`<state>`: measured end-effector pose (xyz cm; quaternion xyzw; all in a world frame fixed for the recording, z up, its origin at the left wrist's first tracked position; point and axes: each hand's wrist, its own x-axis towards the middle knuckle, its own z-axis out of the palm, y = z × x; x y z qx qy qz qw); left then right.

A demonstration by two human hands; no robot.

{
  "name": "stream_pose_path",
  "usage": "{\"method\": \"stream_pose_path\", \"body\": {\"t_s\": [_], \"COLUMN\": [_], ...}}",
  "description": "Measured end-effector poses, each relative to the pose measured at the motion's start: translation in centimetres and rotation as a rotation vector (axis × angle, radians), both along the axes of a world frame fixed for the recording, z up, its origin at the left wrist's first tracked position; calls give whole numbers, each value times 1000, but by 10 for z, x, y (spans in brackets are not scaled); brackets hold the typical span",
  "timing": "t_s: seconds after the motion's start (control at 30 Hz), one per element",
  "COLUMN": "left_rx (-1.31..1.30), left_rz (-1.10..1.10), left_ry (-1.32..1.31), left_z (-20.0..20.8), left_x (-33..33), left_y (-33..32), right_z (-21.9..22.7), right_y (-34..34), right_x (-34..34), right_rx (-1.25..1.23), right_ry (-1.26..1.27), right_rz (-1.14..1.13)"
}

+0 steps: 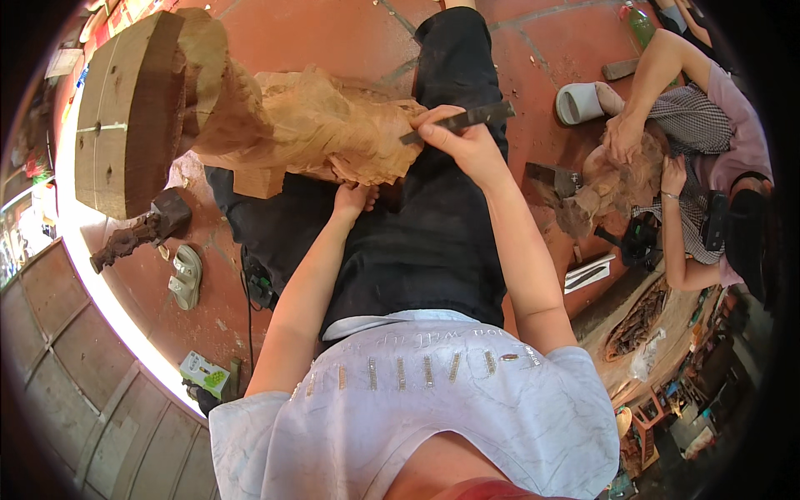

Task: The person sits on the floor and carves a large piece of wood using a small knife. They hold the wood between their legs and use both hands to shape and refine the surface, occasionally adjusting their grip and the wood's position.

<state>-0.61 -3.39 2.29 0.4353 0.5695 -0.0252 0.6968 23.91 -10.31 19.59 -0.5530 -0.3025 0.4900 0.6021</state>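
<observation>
- Reddish tiles (292, 29) make up the floor, with dark joint lines and small pale chips scattered over them.
- Across the person's black trousers (417, 242) lies a brown wood carving (317, 125), its thick square-edged base (125, 108) at the far left and its rough, narrower end toward the right hand.
- The right hand (462, 142) is at that narrower end, closed with thumb and fingers around a dark flat bar-shaped tool (483, 116); the tool's left tip reaches the carving's edge, though contact cannot be told.
- The left hand (357, 198) is at the carving's near edge, below and left of the right hand, its fingers curled; whether it grips the wood cannot be told.
- Left of the lap, a dark mallet-like piece (137, 233) lies near the base, with a pale sandal (186, 277) just beyond.
- To the right, a co-worker's hands (623, 137) rest on another carving (617, 183).
</observation>
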Motion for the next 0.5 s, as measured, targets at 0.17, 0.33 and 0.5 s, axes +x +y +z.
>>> {"method": "stream_pose_path", "body": {"t_s": [0.17,0.33,0.5], "left_rx": [-7,-7,-9], "left_rz": [-6,1,2], "left_ry": [18,-7,23], "left_z": [3,-1,3], "left_x": [4,2,4], "left_y": [1,2,2], "right_z": [-8,-7,-2], "right_y": [8,10,12], "right_x": [15,6,18], "right_rx": [-23,30,-36], "right_ry": [58,-10,157], "right_rz": [-2,8,30]}}
